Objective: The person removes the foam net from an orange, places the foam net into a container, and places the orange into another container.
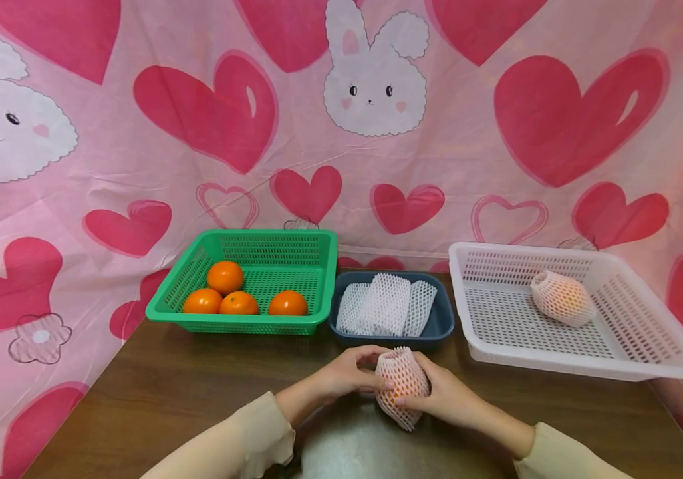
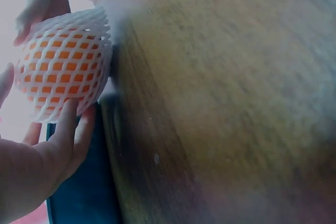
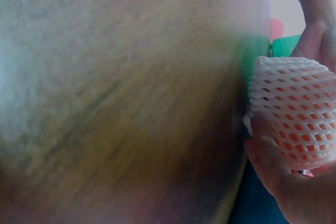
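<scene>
An orange in a white foam net sleeve (image 1: 402, 386) is held between both hands, above the near part of the table. My right hand (image 1: 449, 394) grips it from the right, thumb across the front of the net. At its left side my left hand (image 1: 347, 374) pinches the sleeve, thumb on the front near the upper end. Through the mesh, orange peel shows in the left wrist view, where fingertips of the left hand (image 2: 47, 156) press on the net. The right wrist view has fingers of the right hand (image 3: 278, 169) along the sleeve's lower side.
Several bare oranges (image 1: 238, 303) lie in a green basket (image 1: 245, 319) at the left. Behind the hands, a dark blue tray (image 1: 444, 319) holds several flat foam net sleeves (image 1: 386, 306). A white basket (image 1: 497, 349) at the right contains one sleeved orange (image 1: 562, 299). A patterned cloth (image 1: 317, 146) hangs behind.
</scene>
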{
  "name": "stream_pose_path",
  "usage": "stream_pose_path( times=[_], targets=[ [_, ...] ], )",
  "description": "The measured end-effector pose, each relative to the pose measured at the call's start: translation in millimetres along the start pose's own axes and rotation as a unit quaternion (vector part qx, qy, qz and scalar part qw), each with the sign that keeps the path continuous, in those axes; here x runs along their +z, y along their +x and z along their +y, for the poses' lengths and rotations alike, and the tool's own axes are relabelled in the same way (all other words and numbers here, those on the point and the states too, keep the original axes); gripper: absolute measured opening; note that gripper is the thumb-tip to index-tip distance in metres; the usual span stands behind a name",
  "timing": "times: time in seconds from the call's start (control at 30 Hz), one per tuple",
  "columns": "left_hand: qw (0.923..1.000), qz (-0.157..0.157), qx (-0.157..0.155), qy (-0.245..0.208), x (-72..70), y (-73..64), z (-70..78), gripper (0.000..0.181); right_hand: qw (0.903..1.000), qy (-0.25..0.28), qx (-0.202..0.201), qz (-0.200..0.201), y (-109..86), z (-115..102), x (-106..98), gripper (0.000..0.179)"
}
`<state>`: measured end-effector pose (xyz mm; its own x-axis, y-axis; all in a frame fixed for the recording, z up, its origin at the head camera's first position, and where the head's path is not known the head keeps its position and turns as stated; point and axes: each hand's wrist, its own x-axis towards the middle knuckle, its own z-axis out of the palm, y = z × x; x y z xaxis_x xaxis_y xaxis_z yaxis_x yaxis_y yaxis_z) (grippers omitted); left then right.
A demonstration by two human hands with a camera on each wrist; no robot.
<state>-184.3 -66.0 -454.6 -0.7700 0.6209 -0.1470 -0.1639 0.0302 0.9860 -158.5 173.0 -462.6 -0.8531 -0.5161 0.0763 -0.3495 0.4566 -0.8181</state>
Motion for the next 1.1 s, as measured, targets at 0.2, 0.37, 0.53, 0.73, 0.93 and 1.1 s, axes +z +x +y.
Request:
stream_pose_path(
  times=[0.2,0.37,0.53,0.73,0.93,1.1],
  targets=[
    [1.0000,0.008,-0.004,0.003,1.1,0.0,-0.8,0.047,0.9998,-0.020,-0.002,-0.005,1.1,-1.1,-2.1,0.075],
    [1.0000,0.008,-0.004,-0.001,1.2,1.1,-1.7,0.046,0.9974,-0.064,-0.026,0.017,1.8,-1.1,-9.5,0.062],
    [0.9997,0.019,-0.008,-0.012,2.4,3.1,-3.3,0.044,0.9972,-0.049,-0.042,0.038,2.7,-1.1,-15.3,0.045],
    [0.9994,0.035,-0.001,0.001,5.9,2.5,-4.2,0.037,0.9989,-0.023,-0.027,0.030,3.4,-0.7,-18.2,0.036],
    [0.9964,0.056,0.021,0.059,6.6,0.4,-5.6,0.026,0.9995,-0.025,-0.003,0.019,4.2,-2.2,-23.1,0.034],
    [0.9882,0.084,0.053,0.117,7.4,2.6,-4.6,0.024,0.9994,-0.024,-0.015,0.018,6.7,-5.1,-28.7,0.027]
  ],
)
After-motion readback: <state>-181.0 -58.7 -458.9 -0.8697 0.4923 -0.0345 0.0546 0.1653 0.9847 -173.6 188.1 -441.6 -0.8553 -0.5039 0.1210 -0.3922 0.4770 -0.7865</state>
